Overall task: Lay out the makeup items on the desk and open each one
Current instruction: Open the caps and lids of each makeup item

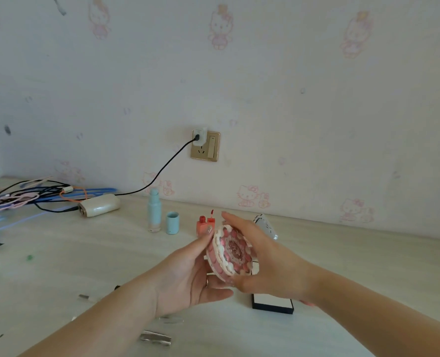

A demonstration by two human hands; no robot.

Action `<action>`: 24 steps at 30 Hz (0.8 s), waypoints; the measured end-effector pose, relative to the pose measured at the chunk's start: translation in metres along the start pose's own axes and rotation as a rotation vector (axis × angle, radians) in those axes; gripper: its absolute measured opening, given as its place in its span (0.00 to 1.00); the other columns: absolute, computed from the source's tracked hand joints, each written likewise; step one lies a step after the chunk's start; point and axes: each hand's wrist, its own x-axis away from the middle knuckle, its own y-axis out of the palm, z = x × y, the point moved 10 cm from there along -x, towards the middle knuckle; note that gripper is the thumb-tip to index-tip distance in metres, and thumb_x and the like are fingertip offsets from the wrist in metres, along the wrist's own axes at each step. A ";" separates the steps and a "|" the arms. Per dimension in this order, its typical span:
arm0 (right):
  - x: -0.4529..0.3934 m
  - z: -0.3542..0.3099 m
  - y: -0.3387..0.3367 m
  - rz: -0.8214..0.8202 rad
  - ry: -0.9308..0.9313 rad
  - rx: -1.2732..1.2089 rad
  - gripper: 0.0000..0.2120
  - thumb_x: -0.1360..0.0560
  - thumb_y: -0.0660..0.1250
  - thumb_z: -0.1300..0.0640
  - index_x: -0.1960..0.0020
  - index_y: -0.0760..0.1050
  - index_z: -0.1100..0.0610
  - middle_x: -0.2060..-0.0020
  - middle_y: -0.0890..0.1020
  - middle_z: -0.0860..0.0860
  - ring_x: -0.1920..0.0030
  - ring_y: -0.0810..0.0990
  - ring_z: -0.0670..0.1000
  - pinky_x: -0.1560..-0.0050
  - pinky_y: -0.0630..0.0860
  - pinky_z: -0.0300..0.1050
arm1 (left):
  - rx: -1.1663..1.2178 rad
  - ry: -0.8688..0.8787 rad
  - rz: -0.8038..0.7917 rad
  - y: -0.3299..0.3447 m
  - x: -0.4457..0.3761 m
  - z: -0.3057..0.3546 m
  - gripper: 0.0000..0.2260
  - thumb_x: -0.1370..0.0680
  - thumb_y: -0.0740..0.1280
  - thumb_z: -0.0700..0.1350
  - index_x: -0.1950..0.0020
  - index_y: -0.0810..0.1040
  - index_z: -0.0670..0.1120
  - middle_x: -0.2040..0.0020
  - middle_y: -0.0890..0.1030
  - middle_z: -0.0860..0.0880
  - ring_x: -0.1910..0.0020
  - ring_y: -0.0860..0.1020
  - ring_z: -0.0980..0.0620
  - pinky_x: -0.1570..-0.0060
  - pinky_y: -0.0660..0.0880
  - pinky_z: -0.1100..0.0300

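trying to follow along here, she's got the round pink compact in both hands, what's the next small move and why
Probably lift the lid. Both hands, left and right, grip the round pink compact above the desk, and it looks closed. The blue bottle already stands beside its cap and the red lip tint is uncapped, so this one seems next to open.

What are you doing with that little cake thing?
A person holds a round, cake-shaped pink compact above the desk with both hands, the left hand and the right hand. Behind it, a pale blue bottle stands with its cap off beside it, next to a red lip gloss.
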 end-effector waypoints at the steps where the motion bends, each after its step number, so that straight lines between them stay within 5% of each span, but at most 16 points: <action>1: 0.003 0.002 -0.002 -0.001 0.007 -0.002 0.45 0.32 0.74 0.55 0.28 0.49 0.34 0.34 0.63 0.37 0.33 0.65 0.38 0.40 0.67 0.26 | 0.046 0.037 0.041 0.002 -0.003 0.004 0.25 0.27 0.64 0.62 0.41 0.80 0.45 0.45 0.83 0.45 0.40 0.79 0.44 0.47 0.79 0.49; 3: 0.008 0.004 -0.009 0.017 0.025 -0.004 0.44 0.32 0.73 0.52 0.27 0.49 0.36 0.33 0.63 0.38 0.32 0.65 0.38 0.41 0.67 0.24 | 0.149 0.105 0.052 0.011 -0.007 0.006 0.24 0.31 0.72 0.57 0.42 0.80 0.42 0.48 0.84 0.45 0.47 0.82 0.48 0.47 0.79 0.51; 6: 0.019 0.012 -0.026 0.077 0.088 0.014 0.39 0.30 0.69 0.45 0.26 0.51 0.37 0.33 0.63 0.39 0.33 0.67 0.41 0.37 0.68 0.36 | 0.061 0.116 -0.004 0.046 0.000 -0.001 0.19 0.26 0.67 0.54 0.40 0.79 0.46 0.48 0.82 0.44 0.53 0.78 0.47 0.42 0.77 0.49; 10: 0.035 0.025 -0.044 0.111 0.171 0.052 0.39 0.34 0.64 0.33 0.27 0.54 0.37 0.32 0.66 0.40 0.33 0.67 0.42 0.37 0.64 0.38 | 0.001 0.157 0.017 0.075 -0.001 0.001 0.17 0.24 0.65 0.53 0.39 0.78 0.46 0.52 0.80 0.44 0.59 0.79 0.47 0.43 0.77 0.48; 13: 0.049 0.028 -0.057 0.166 0.162 0.104 0.31 0.28 0.62 0.37 0.27 0.57 0.38 0.33 0.69 0.41 0.33 0.68 0.43 0.37 0.65 0.39 | 0.033 0.152 0.016 0.091 -0.006 -0.004 0.19 0.27 0.66 0.54 0.40 0.78 0.45 0.55 0.82 0.45 0.62 0.81 0.48 0.46 0.79 0.49; 17: 0.068 0.032 -0.067 0.202 0.171 0.168 0.26 0.24 0.57 0.38 0.28 0.57 0.38 0.35 0.69 0.42 0.37 0.71 0.45 0.37 0.69 0.43 | 0.096 0.142 -0.029 0.115 -0.009 -0.011 0.23 0.28 0.68 0.52 0.37 0.76 0.41 0.43 0.80 0.38 0.56 0.81 0.44 0.55 0.80 0.51; 24: 0.087 0.039 -0.084 0.303 0.185 0.219 0.20 0.22 0.53 0.39 0.31 0.61 0.38 0.37 0.71 0.43 0.39 0.73 0.46 0.38 0.70 0.45 | 0.152 0.161 -0.053 0.144 -0.018 -0.019 0.22 0.32 0.69 0.50 0.43 0.80 0.37 0.54 0.81 0.37 0.53 0.77 0.41 0.44 0.77 0.45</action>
